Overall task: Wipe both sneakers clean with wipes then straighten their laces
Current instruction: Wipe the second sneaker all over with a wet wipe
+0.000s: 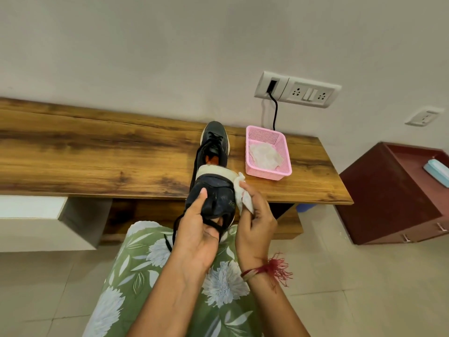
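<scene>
Hands are both busy in the middle of the frame. The left hand grips the held sneaker, a black one with a pale sole, thumb pressed on its dark upper and fingers curled round underneath. It's lifted off the wood, just over the front edge of the table. The angle is awkward, so I can't really say which end of the shoe points away from the camera. A black lace dangles from it down over the green floral clothing in the lower part of the frame.

The right hand has its fingers closed round a white wipe, bunched up and pressed against the right-hand edge of that shoe, right at the sole. A red thread is tied round that wrist.

The second sneaker sits on the table just behind the held one, toe toward the wall, laces loose. Just beside it on the right is a pink basket with crumpled wipes lying inside.

On the wall in the upper right there's a socket panel with a black cable hanging from it. A maroon cabinet stands at the right of the frame.
</scene>
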### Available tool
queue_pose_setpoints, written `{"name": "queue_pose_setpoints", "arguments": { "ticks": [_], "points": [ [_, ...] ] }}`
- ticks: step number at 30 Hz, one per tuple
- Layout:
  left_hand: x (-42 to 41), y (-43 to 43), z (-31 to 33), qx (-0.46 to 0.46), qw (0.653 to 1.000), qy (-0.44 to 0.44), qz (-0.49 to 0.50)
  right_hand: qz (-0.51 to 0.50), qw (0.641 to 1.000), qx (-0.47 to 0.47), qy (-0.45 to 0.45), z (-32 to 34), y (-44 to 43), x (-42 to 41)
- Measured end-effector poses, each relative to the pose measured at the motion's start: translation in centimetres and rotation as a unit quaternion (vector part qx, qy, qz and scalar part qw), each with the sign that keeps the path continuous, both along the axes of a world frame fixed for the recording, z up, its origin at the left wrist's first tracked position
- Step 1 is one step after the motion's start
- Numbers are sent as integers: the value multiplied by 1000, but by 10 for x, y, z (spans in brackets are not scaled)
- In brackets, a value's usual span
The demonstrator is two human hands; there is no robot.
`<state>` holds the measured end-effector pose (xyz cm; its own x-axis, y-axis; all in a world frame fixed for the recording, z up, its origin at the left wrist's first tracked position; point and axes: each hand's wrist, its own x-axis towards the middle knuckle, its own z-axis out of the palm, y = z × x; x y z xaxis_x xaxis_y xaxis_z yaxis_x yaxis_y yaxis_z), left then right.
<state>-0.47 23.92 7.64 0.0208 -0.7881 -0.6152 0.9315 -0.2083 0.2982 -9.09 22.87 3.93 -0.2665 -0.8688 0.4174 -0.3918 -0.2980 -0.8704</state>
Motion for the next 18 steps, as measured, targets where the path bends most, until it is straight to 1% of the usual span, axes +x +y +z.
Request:
{"name": "queue_pose_setpoints", "arguments": {
  "ticks": [3, 5, 8, 12, 13, 14, 15, 17, 18],
  "points": [
    [-3, 2, 1, 0, 1000, -11, -4, -31, 999, -8, 14, -2, 3, 7],
    [-3, 2, -1, -1, 1000, -8, -13, -30, 998, -26, 50, -1, 9, 13],
    [-2, 3, -7, 3, 999, -9, -41, 1, 992, -52, 114, 5, 16, 23],
    [0, 6, -8, -7, 997, 5, -71, 59, 974, -66, 208, 14, 15, 32],
    [1, 6, -7, -6, 998, 15, -66, 77, 973, -74, 206, 14, 16, 30],
    [3, 5, -6, -6, 998, 24, -64, 89, 976, -81, 183, 13, 18, 26],
    [5, 4, -4, -7, 997, 29, -65, 83, 984, -82, 134, 15, 18, 20],
    [7, 1, -3, -2, 998, 29, -60, 25, 997, -65, 13, 15, 13, 5],
    [7, 1, -3, -1, 998, 30, -58, -1, 998, -61, -4, 16, 9, 0]
  ]
}}
